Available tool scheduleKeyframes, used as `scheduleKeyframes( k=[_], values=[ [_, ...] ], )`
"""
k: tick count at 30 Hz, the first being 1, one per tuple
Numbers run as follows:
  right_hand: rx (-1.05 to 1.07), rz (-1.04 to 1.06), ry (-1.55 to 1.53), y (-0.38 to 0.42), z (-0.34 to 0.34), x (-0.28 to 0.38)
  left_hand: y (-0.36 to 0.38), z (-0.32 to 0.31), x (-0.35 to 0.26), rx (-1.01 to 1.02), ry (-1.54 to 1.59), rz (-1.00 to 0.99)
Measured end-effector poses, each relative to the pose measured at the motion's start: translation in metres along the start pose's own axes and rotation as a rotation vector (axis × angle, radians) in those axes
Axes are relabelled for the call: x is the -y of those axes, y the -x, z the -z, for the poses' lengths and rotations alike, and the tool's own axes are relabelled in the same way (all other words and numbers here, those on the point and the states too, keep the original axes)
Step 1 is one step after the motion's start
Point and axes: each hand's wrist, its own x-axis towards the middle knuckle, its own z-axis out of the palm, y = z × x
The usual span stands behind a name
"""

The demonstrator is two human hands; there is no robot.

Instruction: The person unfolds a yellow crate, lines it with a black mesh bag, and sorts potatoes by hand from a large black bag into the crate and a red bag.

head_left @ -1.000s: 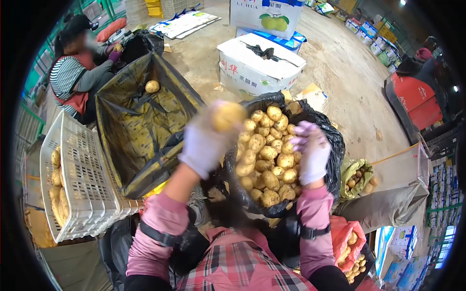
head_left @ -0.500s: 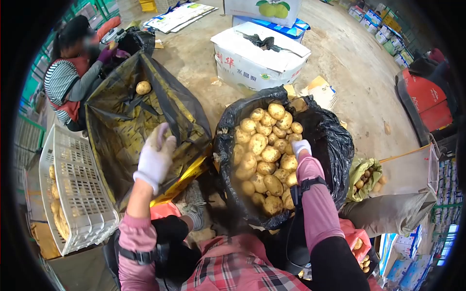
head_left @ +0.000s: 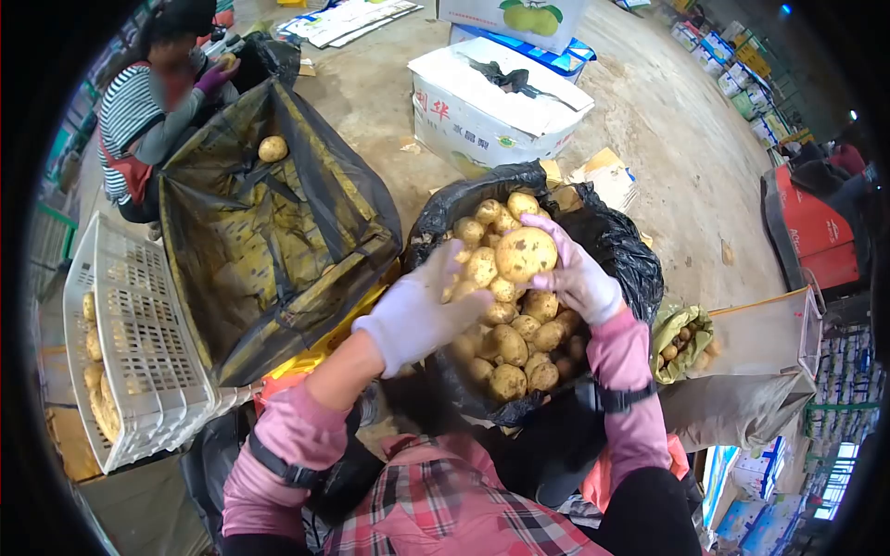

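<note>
A large potato (head_left: 527, 254) is held in my right hand (head_left: 579, 273), its gloved fingers round the right side. My left hand (head_left: 422, 310), in a white glove, is a little to the left with its fingers apart and nothing in it, slightly blurred. Below both hands, many potatoes (head_left: 509, 345) fill a container lined with a black plastic bag (head_left: 630, 255). At the left stands a box with a dark, yellowish liner (head_left: 269, 232), with one potato (head_left: 273, 148) near its far corner.
A white crate (head_left: 153, 343) holding potatoes is at the left. Past it, a person (head_left: 139, 120) in a striped top holds something round. White cartons (head_left: 491, 107) stand ahead. A green bag (head_left: 681, 345) of potatoes and a red object (head_left: 816, 227) are at the right.
My right hand has lifted a large potato from the pile. My left hand has moved right, from over the lined box to beside that potato.
</note>
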Motion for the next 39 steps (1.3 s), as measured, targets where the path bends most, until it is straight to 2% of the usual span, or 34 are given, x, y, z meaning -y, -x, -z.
scheduleKeyframes(
  k=[1, 3, 4, 6, 8, 9, 11, 15, 17, 18, 21, 24, 25, 27, 28, 29, 30, 31, 33, 34, 35, 37, 39],
  values=[
    [0.052, 0.084, -0.017, 0.009, -0.027, 0.006, -0.002, -0.008, -0.004, 0.039, 0.05, 0.032],
    [0.041, 0.168, 0.173, 0.028, -0.061, 0.012, -0.012, -0.02, 0.013, 0.102, 0.256, -0.119],
    [-0.034, 0.207, 0.283, 0.036, -0.075, 0.014, -0.014, -0.023, 0.018, 0.11, 0.311, -0.188],
    [-0.14, 0.294, 0.405, 0.047, -0.09, 0.012, -0.01, -0.024, 0.013, 0.028, 0.233, -0.288],
    [-0.198, 0.381, 0.432, 0.057, -0.095, 0.003, 0.001, -0.025, 0.003, -0.016, -0.017, -0.327],
    [-0.262, 0.277, 0.353, 0.062, -0.11, 0.002, 0.005, -0.025, -0.002, -0.042, -0.141, -0.347],
    [-0.354, 0.401, 0.425, 0.063, -0.119, -0.014, 0.009, -0.028, -0.002, -0.051, -0.13, -0.408],
    [-0.355, 0.491, 0.241, 0.068, -0.115, -0.018, 0.001, -0.028, 0.009, -0.084, -0.094, -0.651],
    [-0.34, 0.55, 0.191, 0.061, -0.103, -0.027, 0.005, -0.025, 0.009, -0.03, -0.079, -0.68],
    [-0.324, 0.592, -0.029, 0.064, -0.118, -0.028, 0.006, -0.023, 0.008, -0.003, -0.073, -0.697],
    [-0.331, 0.547, 0.349, 0.064, -0.123, -0.023, 0.015, -0.017, -0.002, -0.115, -0.251, -0.795],
    [-0.373, 0.596, 0.276, 0.061, -0.133, -0.02, 0.019, -0.014, -0.003, -0.161, -0.133, -0.736],
    [-0.385, 0.596, 0.226, 0.059, -0.134, -0.021, 0.019, -0.012, -0.002, -0.129, -0.18, -0.742],
    [-0.521, 0.561, 0.382, 0.052, -0.128, -0.021, 0.019, -0.001, 0.0, -0.084, -0.288, -0.739],
    [-0.532, 0.507, 0.287, 0.054, -0.13, -0.017, 0.022, 0.005, 0.0, -0.108, -0.249, -0.626],
    [-0.538, 0.451, 0.195, 0.055, -0.129, -0.013, 0.015, 0.015, 0.009, -0.208, -0.201, -0.606],
    [-0.573, 0.473, 0.213, 0.057, -0.118, -0.01, 0.01, 0.031, 0.016, -0.384, -0.185, -0.51],
    [-0.619, 0.497, 0.232, 0.061, -0.103, -0.006, 0.007, 0.05, 0.019, -0.601, -0.209, -0.496],
    [-0.65, 0.487, 0.152, 0.072, -0.07, 0.001, 0.006, 0.089, 0.027, -0.726, 0.118, -0.086],
    [-0.685, 0.468, 0.136, 0.078, -0.056, 0.003, -0.008, 0.128, 0.063, -0.597, 0.088, 0.031],
    [-0.697, 0.458, 0.151, 0.082, -0.043, 0.005, -0.004, 0.13, 0.072, -0.712, 0.326, 0.158],
    [-0.707, 0.479, 0.111, 0.087, -0.006, 0.002, -0.033, 0.167, 0.166, -0.787, 0.26, 0.278],
    [-0.776, 0.44, 0.071, 0.085, 0.035, -0.002, -0.031, 0.171, 0.172, -0.592, 0.094, 0.404]
  ],
)
